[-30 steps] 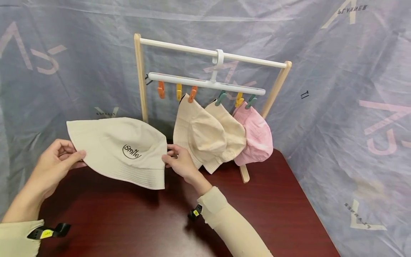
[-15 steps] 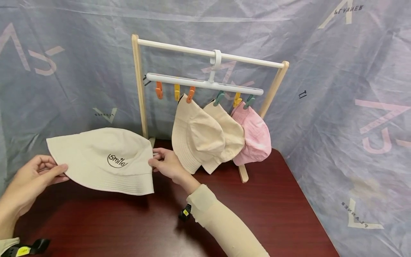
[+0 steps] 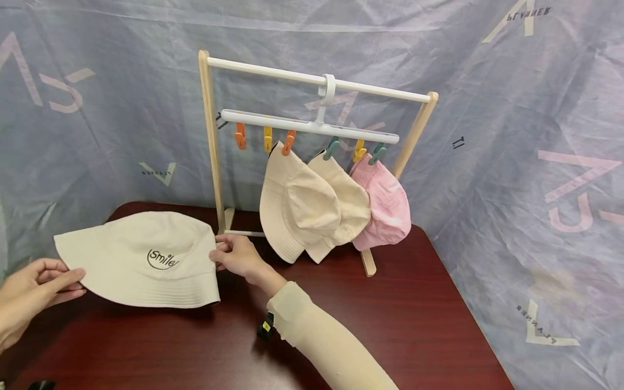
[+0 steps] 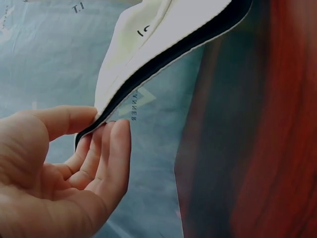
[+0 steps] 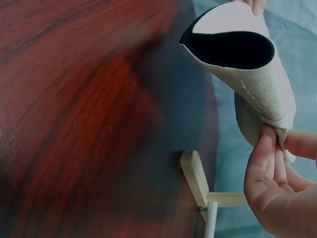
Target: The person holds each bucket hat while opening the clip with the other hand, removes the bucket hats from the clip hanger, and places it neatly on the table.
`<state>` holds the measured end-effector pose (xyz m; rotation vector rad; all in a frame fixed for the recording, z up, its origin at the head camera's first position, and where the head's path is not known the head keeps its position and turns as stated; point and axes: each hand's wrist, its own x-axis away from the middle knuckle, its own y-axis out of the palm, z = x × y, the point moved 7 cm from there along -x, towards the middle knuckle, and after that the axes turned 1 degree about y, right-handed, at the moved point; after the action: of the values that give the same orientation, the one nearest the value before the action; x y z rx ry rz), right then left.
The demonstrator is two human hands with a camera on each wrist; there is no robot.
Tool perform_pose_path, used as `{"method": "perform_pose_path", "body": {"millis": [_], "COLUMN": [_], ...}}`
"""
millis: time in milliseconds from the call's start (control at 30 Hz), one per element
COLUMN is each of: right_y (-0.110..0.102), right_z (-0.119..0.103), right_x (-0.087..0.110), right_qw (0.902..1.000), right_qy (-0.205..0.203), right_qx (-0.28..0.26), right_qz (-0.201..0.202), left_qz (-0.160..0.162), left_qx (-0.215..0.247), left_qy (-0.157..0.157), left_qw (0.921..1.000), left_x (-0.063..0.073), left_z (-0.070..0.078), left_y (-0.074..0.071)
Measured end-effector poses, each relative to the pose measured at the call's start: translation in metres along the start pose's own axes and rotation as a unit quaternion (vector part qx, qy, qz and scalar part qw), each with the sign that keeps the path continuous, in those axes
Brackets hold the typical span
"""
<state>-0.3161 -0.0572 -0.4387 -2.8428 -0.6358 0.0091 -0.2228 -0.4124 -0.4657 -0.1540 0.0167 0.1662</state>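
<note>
A cream bucket hat (image 3: 131,260) with a black "smile" print hangs between my two hands at the left of the head view, above the table. My left hand (image 3: 39,292) pinches its brim at the left end; in the left wrist view the thumb and fingertips meet at the brim (image 4: 163,54), whose dark lining shows. My right hand (image 3: 239,257) pinches the hat's right side. The right wrist view shows that hand (image 5: 282,183) gripping a fold of the fabric, with the hat's black inside (image 5: 233,49) opening above it.
A small wood-and-white rack (image 3: 209,135) stands at the back of the dark red table (image 3: 390,325). From its white hanger (image 3: 312,127), coloured clips hold two beige hats (image 3: 297,206) and a pink hat (image 3: 385,206). An orange clip (image 3: 240,136) and a yellow clip (image 3: 267,140) hang at the left.
Both hands have carried the cream bucket hat left and downward, away from the rack. More of the table's back left edge and the rack's left foot now shows. The hanging hats stay put.
</note>
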Motion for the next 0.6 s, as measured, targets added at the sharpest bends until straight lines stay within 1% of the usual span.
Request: {"method": "perform_pose_path", "body": {"millis": [33, 100, 167, 300, 367, 500, 600], "right_y": [0.002, 0.006, 0.01, 0.015, 0.017, 0.019, 0.022], "right_z": [0.001, 0.003, 0.006, 0.011, 0.012, 0.014, 0.015], "right_x": [-0.001, -0.001, -0.002, -0.005, -0.006, -0.009, -0.01], "right_qw": [1.0, 0.9999, 0.9997, 0.9991, 0.999, 0.999, 0.999], "right_qy": [0.003, 0.011, 0.023, 0.04, 0.043, 0.043, 0.041], "right_qx": [-0.002, -0.007, -0.011, -0.006, 0.0, 0.008, 0.014], "right_qz": [0.001, 0.001, 0.001, 0.006, 0.007, 0.0, -0.002], "left_qz": [0.003, 0.005, 0.006, -0.009, -0.018, -0.033, -0.044], "left_qx": [-0.021, -0.048, -0.082, -0.126, -0.149, -0.173, -0.192], "left_qy": [-0.008, -0.021, -0.035, -0.063, -0.071, -0.077, -0.089], "left_qw": [0.9998, 0.9986, 0.996, 0.99, 0.9862, 0.9814, 0.9764], "left_x": [0.0, -0.001, -0.001, -0.003, -0.004, -0.004, -0.004], "left_z": [-0.002, -0.007, -0.011, -0.024, -0.029, -0.033, -0.034], "left_y": [-0.002, -0.005, -0.009, -0.015, -0.017, -0.019, -0.02]}}
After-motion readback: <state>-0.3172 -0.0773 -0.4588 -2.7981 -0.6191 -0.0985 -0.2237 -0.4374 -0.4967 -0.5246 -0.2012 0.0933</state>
